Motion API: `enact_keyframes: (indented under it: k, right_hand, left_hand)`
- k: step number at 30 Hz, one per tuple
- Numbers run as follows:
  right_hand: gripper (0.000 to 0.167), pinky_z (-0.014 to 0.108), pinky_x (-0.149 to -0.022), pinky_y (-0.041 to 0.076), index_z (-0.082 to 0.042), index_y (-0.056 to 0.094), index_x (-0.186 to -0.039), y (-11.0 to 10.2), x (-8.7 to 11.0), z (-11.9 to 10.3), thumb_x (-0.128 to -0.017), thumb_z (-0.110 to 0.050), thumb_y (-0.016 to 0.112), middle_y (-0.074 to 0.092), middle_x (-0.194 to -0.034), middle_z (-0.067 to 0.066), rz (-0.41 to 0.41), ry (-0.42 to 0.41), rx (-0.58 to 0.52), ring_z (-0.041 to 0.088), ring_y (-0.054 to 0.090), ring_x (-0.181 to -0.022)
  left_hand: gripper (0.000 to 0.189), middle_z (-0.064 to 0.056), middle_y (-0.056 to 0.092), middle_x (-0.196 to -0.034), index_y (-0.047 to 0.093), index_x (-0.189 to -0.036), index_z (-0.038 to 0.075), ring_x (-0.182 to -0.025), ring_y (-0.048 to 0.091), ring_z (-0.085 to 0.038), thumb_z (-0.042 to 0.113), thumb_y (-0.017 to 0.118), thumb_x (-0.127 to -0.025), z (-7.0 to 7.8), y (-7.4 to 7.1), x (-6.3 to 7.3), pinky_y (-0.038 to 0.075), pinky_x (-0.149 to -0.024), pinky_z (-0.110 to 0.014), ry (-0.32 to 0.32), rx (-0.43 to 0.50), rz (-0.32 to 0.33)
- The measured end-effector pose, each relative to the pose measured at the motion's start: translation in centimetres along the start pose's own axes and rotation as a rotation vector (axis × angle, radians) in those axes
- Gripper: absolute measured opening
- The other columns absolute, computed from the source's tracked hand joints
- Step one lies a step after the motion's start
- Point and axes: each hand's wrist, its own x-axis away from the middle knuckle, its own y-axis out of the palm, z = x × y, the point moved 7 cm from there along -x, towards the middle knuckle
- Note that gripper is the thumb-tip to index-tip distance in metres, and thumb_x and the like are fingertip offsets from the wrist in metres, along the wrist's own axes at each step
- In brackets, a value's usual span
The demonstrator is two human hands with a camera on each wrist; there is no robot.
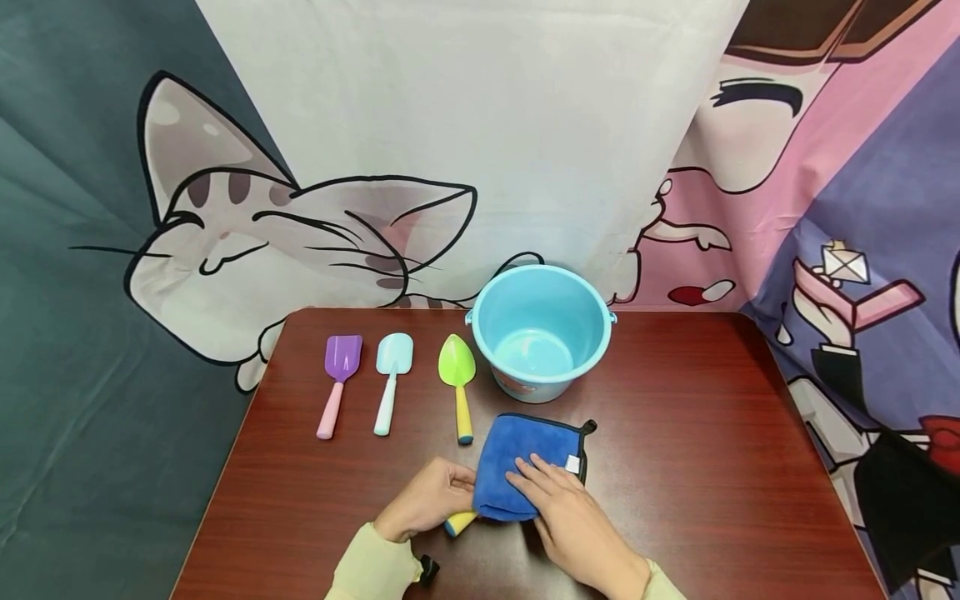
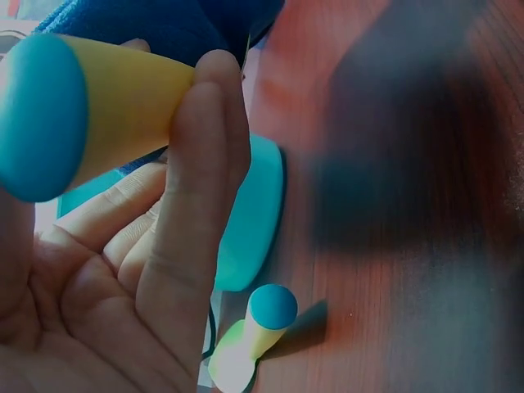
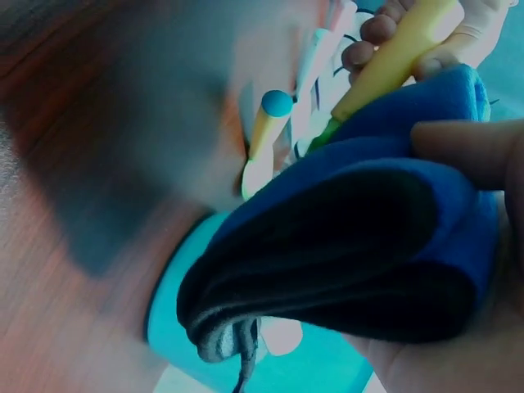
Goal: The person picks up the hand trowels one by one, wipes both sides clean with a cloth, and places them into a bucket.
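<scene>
My left hand [image 1: 431, 497] pinches the yellow handle [image 2: 127, 106] of a small hand tool; its butt end is blue. A bit of green shows at the handle's other end in the right wrist view, and the blue cloth [image 1: 502, 471] hides the rest of the tool. That cloth is folded, with black edging, a white tag and a small dark loop at its far right corner. My right hand [image 1: 573, 517] grips the cloth from the right, fingers spread over its top and thumb [image 3: 463, 151] against the other side.
Beyond the cloth stands a light blue bucket [image 1: 558, 388] at the table's back edge. Left of it lie a lime trowel [image 1: 457, 364] with a yellow handle, a pale blue shovel [image 1: 393, 356] and a purple shovel [image 1: 342, 358] with a pink handle. A printed curtain [image 1: 487, 100] hangs behind.
</scene>
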Motion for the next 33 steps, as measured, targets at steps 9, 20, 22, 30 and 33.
enact_keyframes:
  k: [9, 20, 22, 30, 33]
  right_hand:
    - [0.055, 0.054, -0.108, 0.038, -0.013, 0.064, -0.136, -0.4, -0.2, 1.5, -0.083, 0.000, 0.072, 0.057, -0.143, 0.011, 0.097, 0.095, 0.060, 0.032, 0.048, -0.136]
    - [0.053, 0.055, -0.105, 0.041, -0.004, 0.064, -0.132, -1.5, 0.3, 3.7, -0.081, 0.010, 0.068, 0.057, -0.141, 0.017, 0.212, 0.161, 0.105, 0.041, 0.050, -0.132]
    - [0.053, 0.055, -0.104, 0.043, -0.004, 0.064, -0.132, -1.7, 0.4, 4.1, -0.082, 0.011, 0.067, 0.058, -0.140, 0.016, 0.225, 0.177, 0.108, 0.041, 0.052, -0.131]
    - [0.052, 0.054, -0.091, 0.051, 0.000, 0.062, -0.132, -3.7, 1.1, 5.8, -0.082, 0.015, 0.061, 0.062, -0.134, 0.018, 0.398, 0.177, 0.065, 0.038, 0.062, -0.118]
    - [0.055, 0.054, -0.083, 0.054, 0.000, 0.061, -0.134, -4.7, 1.5, 6.6, -0.081, 0.016, 0.059, 0.062, -0.134, 0.018, 0.456, 0.204, 0.046, 0.037, 0.064, -0.115]
  left_hand:
    - [0.026, -0.012, 0.075, -0.082, 0.074, -0.107, -0.004, -0.080, 0.072, -0.017, 0.013, 0.075, -0.088, 0.1, 0.1, 0.3, 0.055, -0.074, -0.023, -0.022, 0.003, -0.042]
    - [0.019, -0.013, 0.074, -0.081, 0.076, -0.103, 0.001, -0.073, 0.067, -0.012, 0.013, 0.076, -0.089, 0.2, 0.0, 0.7, 0.052, -0.067, -0.023, -0.064, -0.004, -0.031]
    - [0.018, -0.016, 0.074, -0.081, 0.076, -0.102, 0.001, -0.073, 0.067, -0.011, 0.012, 0.075, -0.089, 0.1, 0.0, 0.7, 0.052, -0.067, -0.023, -0.059, -0.004, -0.036]
    - [0.015, -0.019, 0.074, -0.082, 0.077, -0.100, 0.005, -0.075, 0.067, -0.012, 0.013, 0.075, -0.089, 0.0, 0.0, 0.9, 0.052, -0.069, -0.022, -0.028, -0.021, -0.054]
    - [0.016, -0.018, 0.074, -0.083, 0.077, -0.102, 0.005, -0.076, 0.068, -0.013, 0.013, 0.075, -0.089, 0.0, -0.1, 1.1, 0.052, -0.069, -0.023, -0.024, -0.014, -0.054]
